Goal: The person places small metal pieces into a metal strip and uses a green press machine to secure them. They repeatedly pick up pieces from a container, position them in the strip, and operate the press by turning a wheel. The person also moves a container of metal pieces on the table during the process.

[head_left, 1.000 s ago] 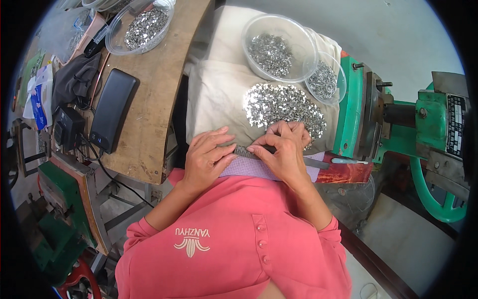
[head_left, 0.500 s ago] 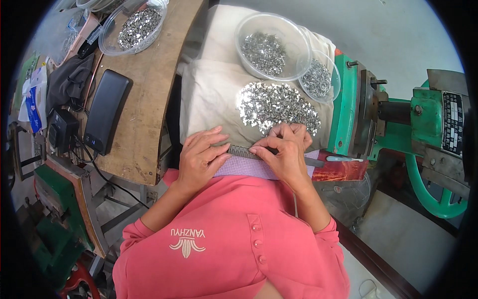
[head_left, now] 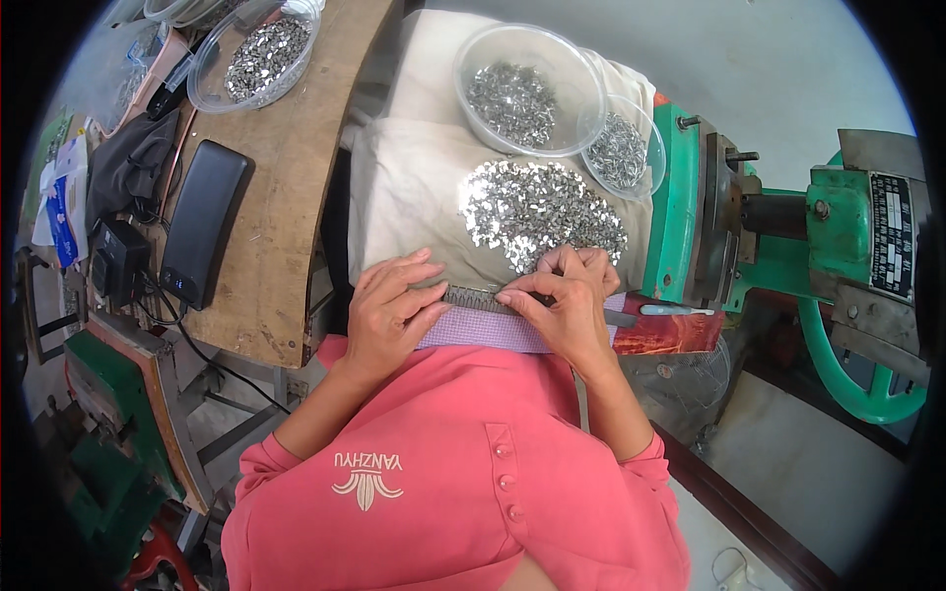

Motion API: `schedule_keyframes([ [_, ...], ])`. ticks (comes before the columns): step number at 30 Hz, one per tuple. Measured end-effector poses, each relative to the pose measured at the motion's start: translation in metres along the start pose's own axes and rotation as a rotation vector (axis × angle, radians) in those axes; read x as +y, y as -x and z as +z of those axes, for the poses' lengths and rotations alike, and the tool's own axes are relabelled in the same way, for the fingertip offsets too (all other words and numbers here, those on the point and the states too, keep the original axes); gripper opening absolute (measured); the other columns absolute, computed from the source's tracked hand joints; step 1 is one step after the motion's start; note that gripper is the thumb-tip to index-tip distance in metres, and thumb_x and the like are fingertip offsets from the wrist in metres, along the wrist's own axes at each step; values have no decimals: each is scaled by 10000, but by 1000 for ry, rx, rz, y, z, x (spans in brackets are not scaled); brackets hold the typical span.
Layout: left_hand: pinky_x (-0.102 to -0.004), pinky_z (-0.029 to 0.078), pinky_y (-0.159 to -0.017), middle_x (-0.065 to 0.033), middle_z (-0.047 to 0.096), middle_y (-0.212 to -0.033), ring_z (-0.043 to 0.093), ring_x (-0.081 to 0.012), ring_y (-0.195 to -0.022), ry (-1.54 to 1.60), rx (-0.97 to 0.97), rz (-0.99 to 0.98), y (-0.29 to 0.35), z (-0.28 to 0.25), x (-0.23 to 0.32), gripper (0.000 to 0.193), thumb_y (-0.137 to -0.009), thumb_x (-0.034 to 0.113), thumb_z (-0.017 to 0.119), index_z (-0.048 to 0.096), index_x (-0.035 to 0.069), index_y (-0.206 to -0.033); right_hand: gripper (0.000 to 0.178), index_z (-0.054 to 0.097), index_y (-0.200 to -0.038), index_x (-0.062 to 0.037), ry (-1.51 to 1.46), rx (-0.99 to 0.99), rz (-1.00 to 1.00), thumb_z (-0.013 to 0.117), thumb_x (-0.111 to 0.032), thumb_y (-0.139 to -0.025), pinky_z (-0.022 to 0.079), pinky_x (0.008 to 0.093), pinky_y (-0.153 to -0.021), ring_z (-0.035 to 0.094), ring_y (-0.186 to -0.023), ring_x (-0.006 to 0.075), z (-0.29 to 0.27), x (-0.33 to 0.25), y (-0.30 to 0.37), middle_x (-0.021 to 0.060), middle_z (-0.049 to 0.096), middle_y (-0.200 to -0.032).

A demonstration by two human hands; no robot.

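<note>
A narrow dark metal strip (head_left: 475, 298) with a row of fine, comb-like lines lies level in front of me, over a purple checked cloth (head_left: 473, 329). My left hand (head_left: 389, 313) is closed on its left end, thumb below and fingers above. At the right part of the strip, my right hand (head_left: 570, 295) pinches with thumb and forefinger; any small piece between these fingertips is hidden. Just beyond the right hand, a heap of small shiny metal pieces (head_left: 537, 212) is spread on a beige cloth (head_left: 394, 217).
Two clear plastic tubs (head_left: 581, 103) (head_left: 655, 182) of metal bits stand behind the heap. Green machinery (head_left: 675, 212) borders the right side, near a light-blue pen-like tool (head_left: 675, 310). On the wooden table (head_left: 266, 236) at left lie a black power bank (head_left: 207, 222) and another tub (head_left: 202, 94).
My right fingertips have slid slightly rightward along the strip, baring a little more of it. My left hand keeps its hold. The whole view has shifted a little.
</note>
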State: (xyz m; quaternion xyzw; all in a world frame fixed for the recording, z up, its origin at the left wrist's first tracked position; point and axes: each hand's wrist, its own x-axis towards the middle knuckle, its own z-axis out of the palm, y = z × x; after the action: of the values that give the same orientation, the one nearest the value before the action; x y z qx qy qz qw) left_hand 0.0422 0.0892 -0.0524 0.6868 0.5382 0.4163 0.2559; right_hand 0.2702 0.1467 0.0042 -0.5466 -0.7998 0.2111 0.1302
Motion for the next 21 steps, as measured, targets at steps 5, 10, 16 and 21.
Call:
schedule_keyframes([
  [5,-406,425,-982,-82,704,-1111,625,-287,-1174,-14,-3,4,0,0,0,251,-699,60,803,746,45,-943,173,799,-787,-225,21,14,-6,830,-365,-692,245,431,-889,435,-982,239,4,-1,-2,-45,534,-853],
  [10,-402,424,-975,-80,703,-1112,625,-288,-1175,-9,-1,2,0,0,0,251,-700,61,802,747,51,-944,167,798,-788,-226,27,-15,24,827,-362,-695,243,427,-900,433,-979,239,-5,4,3,-47,526,-850],
  [16,-395,443,-955,-75,702,-1099,631,-276,-1166,-33,0,13,-2,-1,2,225,-714,86,807,745,53,-928,168,801,-799,-228,14,-14,5,820,-365,-705,244,423,-891,429,-971,237,-2,4,1,-48,513,-834],
  [21,-400,422,-972,-82,701,-1120,626,-296,-1174,-8,-3,-4,0,0,0,256,-697,62,803,742,49,-945,176,802,-804,-216,42,-3,-2,821,-358,-703,247,425,-885,430,-965,235,-8,9,5,-44,515,-835],
])
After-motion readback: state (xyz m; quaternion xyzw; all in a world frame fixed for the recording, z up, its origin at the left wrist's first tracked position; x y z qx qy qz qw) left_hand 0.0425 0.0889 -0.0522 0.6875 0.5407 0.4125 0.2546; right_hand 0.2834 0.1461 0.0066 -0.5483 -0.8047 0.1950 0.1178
